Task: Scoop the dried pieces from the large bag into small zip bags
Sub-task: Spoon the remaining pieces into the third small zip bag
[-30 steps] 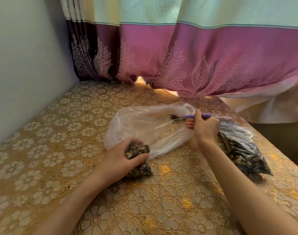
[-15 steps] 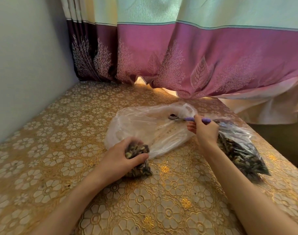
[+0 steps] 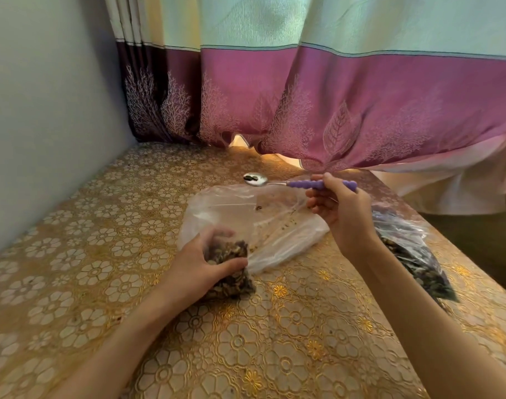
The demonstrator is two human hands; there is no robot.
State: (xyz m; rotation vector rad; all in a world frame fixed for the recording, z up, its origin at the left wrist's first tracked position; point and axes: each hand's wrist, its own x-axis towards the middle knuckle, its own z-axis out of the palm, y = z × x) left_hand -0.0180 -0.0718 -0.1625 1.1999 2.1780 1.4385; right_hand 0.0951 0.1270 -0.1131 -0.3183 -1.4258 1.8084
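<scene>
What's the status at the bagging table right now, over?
Left hand grips small zip bag, nearly full. Right hand holds spoon, a few dried pieces in its bowl, above the almost empty large bag. Nothing in the way.

The left hand hides much of the small bag, the right forearm covers part of the dark bag at right, and both arms leave the lower frame edge.

I am curling my left hand around the small zip bag, forearm reaching in low from the left. I am raising my right hand, fingers pinching the spoon.
</scene>
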